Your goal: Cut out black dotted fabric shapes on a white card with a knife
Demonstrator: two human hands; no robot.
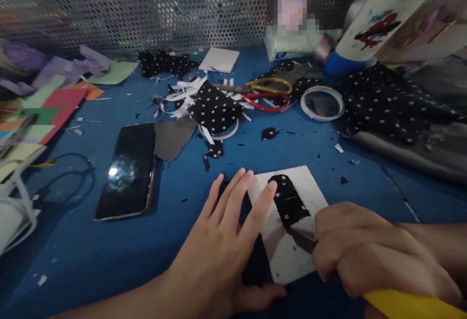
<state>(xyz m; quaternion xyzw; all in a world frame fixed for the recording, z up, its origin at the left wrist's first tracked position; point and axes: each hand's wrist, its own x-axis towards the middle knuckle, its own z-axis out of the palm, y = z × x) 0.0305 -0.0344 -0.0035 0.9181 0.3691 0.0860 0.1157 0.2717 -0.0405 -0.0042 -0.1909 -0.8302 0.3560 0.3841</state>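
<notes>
A white board (279, 251) lies on the blue table (175, 241), with a black dotted fabric piece (288, 197) on top of it. My left hand (226, 231) is spread, its index fingertip on the upper left edge of the fabric and its thumb by the board's lower edge. It holds nothing. At the board's right side, my right hand (365, 251) is closed round a yellow-handled knife (408, 303). The dark blade reaches the fabric's lower end.
A phone (127, 168) lies left, near coloured papers (62, 110) and a cable. Scissors (270, 95), fabric scraps and a tape roll (323, 103) lie behind the board. Dotted fabric (394, 100) and a Spider-Man bottle (379, 22) are at right, before a perforated metal panel (127, 8).
</notes>
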